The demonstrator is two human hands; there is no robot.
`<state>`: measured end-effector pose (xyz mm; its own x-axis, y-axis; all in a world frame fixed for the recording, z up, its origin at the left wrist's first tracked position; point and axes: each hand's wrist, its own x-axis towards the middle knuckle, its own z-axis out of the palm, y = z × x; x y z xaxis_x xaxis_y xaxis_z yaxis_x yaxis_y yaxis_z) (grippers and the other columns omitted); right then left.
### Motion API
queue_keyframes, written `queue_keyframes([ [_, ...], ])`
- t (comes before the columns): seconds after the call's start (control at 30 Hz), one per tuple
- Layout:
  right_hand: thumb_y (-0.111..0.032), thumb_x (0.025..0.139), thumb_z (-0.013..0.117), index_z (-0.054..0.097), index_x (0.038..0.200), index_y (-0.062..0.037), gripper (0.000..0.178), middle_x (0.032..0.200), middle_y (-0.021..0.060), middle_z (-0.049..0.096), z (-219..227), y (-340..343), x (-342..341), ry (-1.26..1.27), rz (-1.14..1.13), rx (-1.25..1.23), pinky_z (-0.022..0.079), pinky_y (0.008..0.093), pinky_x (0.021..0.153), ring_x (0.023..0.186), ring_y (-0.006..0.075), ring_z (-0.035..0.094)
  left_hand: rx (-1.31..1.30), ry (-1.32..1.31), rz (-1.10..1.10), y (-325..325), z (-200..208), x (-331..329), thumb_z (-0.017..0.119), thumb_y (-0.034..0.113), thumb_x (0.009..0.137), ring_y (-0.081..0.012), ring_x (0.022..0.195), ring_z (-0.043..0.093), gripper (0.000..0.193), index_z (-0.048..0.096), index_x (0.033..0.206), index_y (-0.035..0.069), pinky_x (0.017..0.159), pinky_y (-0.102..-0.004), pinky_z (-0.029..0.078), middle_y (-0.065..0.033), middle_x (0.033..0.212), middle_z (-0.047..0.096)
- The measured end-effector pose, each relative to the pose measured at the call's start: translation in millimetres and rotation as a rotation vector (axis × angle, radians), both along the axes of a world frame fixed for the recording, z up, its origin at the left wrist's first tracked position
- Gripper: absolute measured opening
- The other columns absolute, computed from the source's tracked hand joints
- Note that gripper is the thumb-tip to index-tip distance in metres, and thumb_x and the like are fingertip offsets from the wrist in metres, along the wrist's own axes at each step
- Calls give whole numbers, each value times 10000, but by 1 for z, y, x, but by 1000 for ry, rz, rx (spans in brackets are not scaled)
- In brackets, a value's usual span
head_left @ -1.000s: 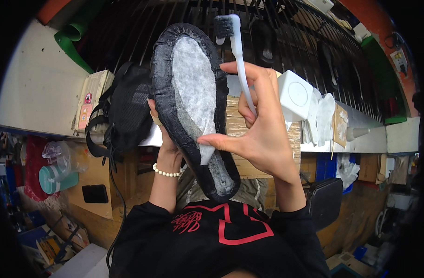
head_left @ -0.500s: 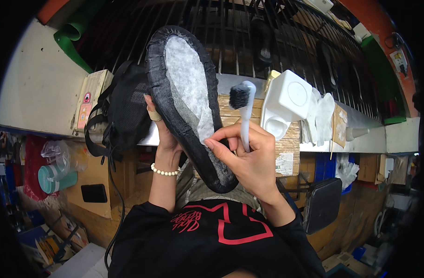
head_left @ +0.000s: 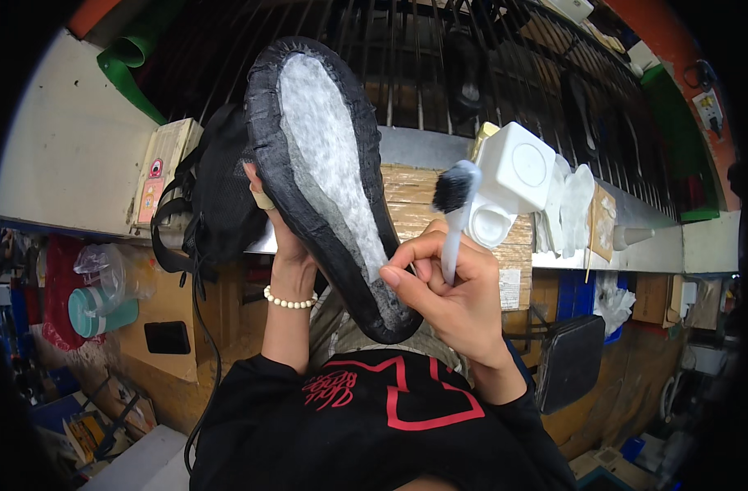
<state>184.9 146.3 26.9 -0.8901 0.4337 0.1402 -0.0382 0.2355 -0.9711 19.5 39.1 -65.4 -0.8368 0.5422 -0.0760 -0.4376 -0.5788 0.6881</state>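
A black shoe upper without an outsole is tilted up in front of me, bottom side facing me. My left hand is closed round its left side, the fingers mostly hidden behind it. A white fibrous sheet covers the middle of the bottom, over a greyer layer. My right hand holds a brush with a white handle and black bristles, which point up and left. Thumb and forefinger of that same hand pinch the narrow lower tip of the white sheet near the heel.
A white plastic container stands on the bench beside white shoe-shaped pieces and a nozzle-tipped cone. On the left lie a black mesh bag and a box. A metal bar rack runs along the back.
The shoe upper has shifted slightly up and left. My right hand has moved a little right and down with the brush, its fingertips still at the sheet's lower tip.
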Motion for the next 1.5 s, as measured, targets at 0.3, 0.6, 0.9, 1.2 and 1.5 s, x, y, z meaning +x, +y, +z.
queue_keyframes([
  [0.3,-159,665,952,573,900,-21,467,870,-24,461,25,23,-4,153,89,7,266,219,501,602,61,321,227,-112,-191,-2,-14,0,385,815,888,-385,1376,440,1036,203,1589,75,1112,-531,420,-204,1569,329],
  [0.6,-209,595,983,546,1216,-82,771,1104,19,439,-26,48,24,-80,24,125,385,279,720,895,140,412,424,-173,-316,-16,-31,-3,459,571,990,-458,1262,530,843,153,1591,65,950,-585,543,-214,1494,367],
  [0.9,-188,909,711,785,1049,-144,165,904,18,646,-60,115,114,-459,-546,1119,386,364,752,757,214,547,646,-241,-1076,-1,-28,-22,496,426,1037,-518,1219,522,755,98,1607,132,918,-638,559,-197,1464,378],
  [1.2,-185,797,825,811,990,-185,194,974,-3,629,-97,121,103,-344,-615,1130,353,350,831,834,165,544,559,-181,-1352,8,5,-53,495,391,1044,-546,1229,467,747,52,1628,250,968,-662,506,-158,1503,357],
  [1.5,-216,911,749,787,900,-82,140,824,63,604,-125,105,125,-274,-880,623,376,340,525,548,185,488,655,-239,-1207,12,-28,-32,521,379,1038,-603,1267,434,777,25,1624,259,963,-732,484,-201,1530,315],
])
